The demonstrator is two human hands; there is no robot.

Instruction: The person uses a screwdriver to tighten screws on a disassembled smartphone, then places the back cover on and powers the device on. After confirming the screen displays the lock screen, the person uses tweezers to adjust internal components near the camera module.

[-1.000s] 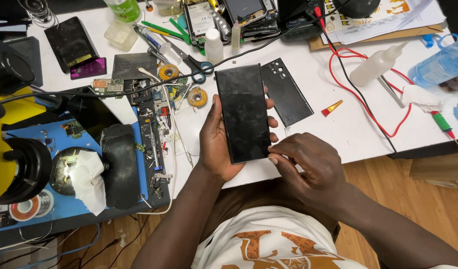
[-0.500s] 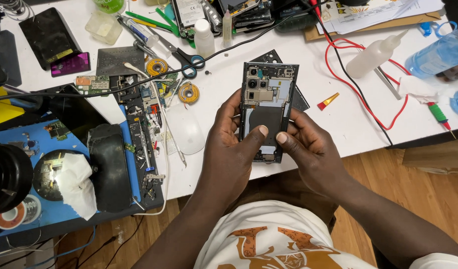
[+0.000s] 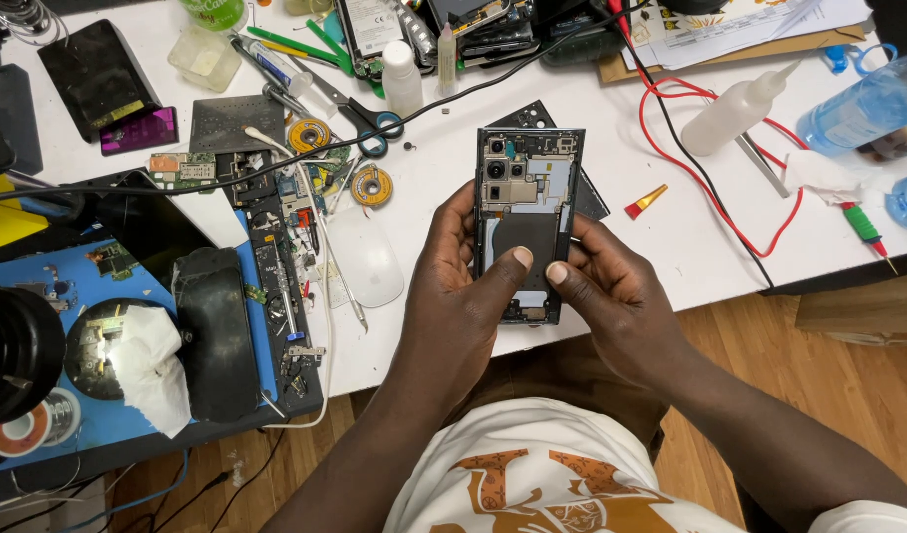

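Observation:
Both hands hold an opened smartphone [image 3: 526,202] upright over the white table [image 3: 671,247], its back off so the camera modules, boards and dark battery area show. My left hand [image 3: 463,286] wraps the phone's left edge, thumb pressed on its lower middle. My right hand [image 3: 606,291] grips the right edge, thumb tip beside the left thumb. A black back cover [image 3: 584,188] lies flat on the table behind the phone, mostly hidden by it.
A white mouse [image 3: 367,255] lies left of my hands, with solder-wick reels [image 3: 372,185], scissors [image 3: 370,123] and tweezers. A blue work mat [image 3: 98,296] with parts sits far left. White squeeze bottles [image 3: 735,107], red cable [image 3: 710,197] and a blue-tinted bottle [image 3: 868,104] stand right.
A second ago the phone showed a plain black face; it has been turned over and its open inside faces up. Both thumbs now rest on its lower middle.

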